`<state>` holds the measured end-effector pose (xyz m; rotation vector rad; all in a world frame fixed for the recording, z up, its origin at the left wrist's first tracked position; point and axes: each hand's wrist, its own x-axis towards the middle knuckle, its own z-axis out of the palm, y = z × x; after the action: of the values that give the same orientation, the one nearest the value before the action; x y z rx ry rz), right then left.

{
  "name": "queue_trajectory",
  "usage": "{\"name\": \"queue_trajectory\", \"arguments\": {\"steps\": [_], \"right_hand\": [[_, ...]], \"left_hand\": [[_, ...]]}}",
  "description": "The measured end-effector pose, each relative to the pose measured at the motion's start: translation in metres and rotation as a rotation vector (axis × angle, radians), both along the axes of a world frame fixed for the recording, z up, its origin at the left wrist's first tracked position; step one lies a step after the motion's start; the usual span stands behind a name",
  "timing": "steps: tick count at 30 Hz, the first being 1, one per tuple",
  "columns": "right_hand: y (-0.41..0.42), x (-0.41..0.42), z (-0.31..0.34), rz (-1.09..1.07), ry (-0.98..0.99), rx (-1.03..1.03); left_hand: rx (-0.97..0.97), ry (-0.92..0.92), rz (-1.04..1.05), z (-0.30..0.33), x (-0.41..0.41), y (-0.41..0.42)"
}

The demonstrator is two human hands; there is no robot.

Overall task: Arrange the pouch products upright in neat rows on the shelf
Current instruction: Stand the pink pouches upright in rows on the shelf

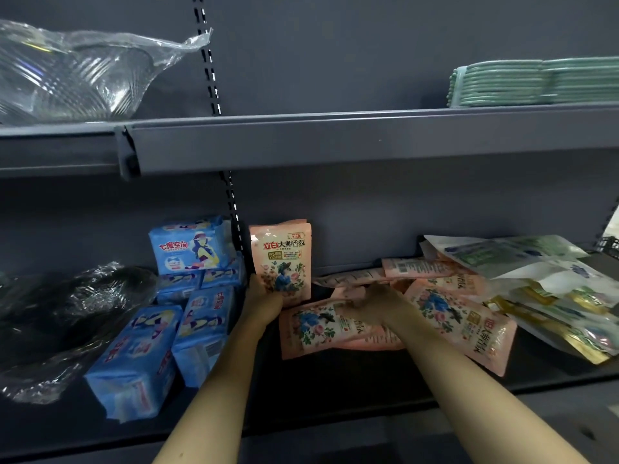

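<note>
One pouch (280, 259) stands, left hand (264, 296) gripping it; right hand (368, 301) grasps the flat pile (335, 326), most left

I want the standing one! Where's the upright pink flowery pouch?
Head view, lower shelf: the upright pink flowery pouch stands left of centre, beside blue packets, held by the left hand.

The shelf (335, 142) is matt grey painted metal with a smooth finish. The pink pouches (280, 259) are glossy printed plastic film, as are the blue packs (134, 356). The clear wrap (67, 72) is shiny, crinkled plastic.
</note>
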<state>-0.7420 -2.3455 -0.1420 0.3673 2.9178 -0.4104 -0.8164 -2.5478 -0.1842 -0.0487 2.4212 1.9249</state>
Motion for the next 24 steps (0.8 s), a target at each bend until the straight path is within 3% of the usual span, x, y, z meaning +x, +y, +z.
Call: {"name": "queue_trajectory", "arguments": {"steps": [4, 8, 15, 18, 21, 24], "right_hand": [[0.006, 0.003, 0.008, -0.067, -0.083, -0.353], [0.012, 0.007, 0.018, -0.056, -0.016, -0.64], [0.018, 0.004, 0.038, 0.057, 0.178, -0.889], [0.019, 0.003, 0.055, 0.209, 0.233, -0.911], [0.013, 0.003, 0.073, 0.363, 0.205, -0.866], [0.004, 0.005, 0.086, 0.469, 0.166, -0.881]], "left_hand": [[-0.01, 0.002, 0.004, 0.0, -0.001, 0.0], [-0.034, -0.037, -0.005, -0.009, -0.011, -0.003], [0.035, -0.124, 0.033, 0.04, 0.043, 0.01], [-0.068, 0.001, 0.044, 0.064, 0.065, 0.01], [-0.071, 0.109, -0.2, 0.088, 0.085, 0.007], [-0.194, 0.085, -0.464, 0.098, 0.092, 0.005]]}}
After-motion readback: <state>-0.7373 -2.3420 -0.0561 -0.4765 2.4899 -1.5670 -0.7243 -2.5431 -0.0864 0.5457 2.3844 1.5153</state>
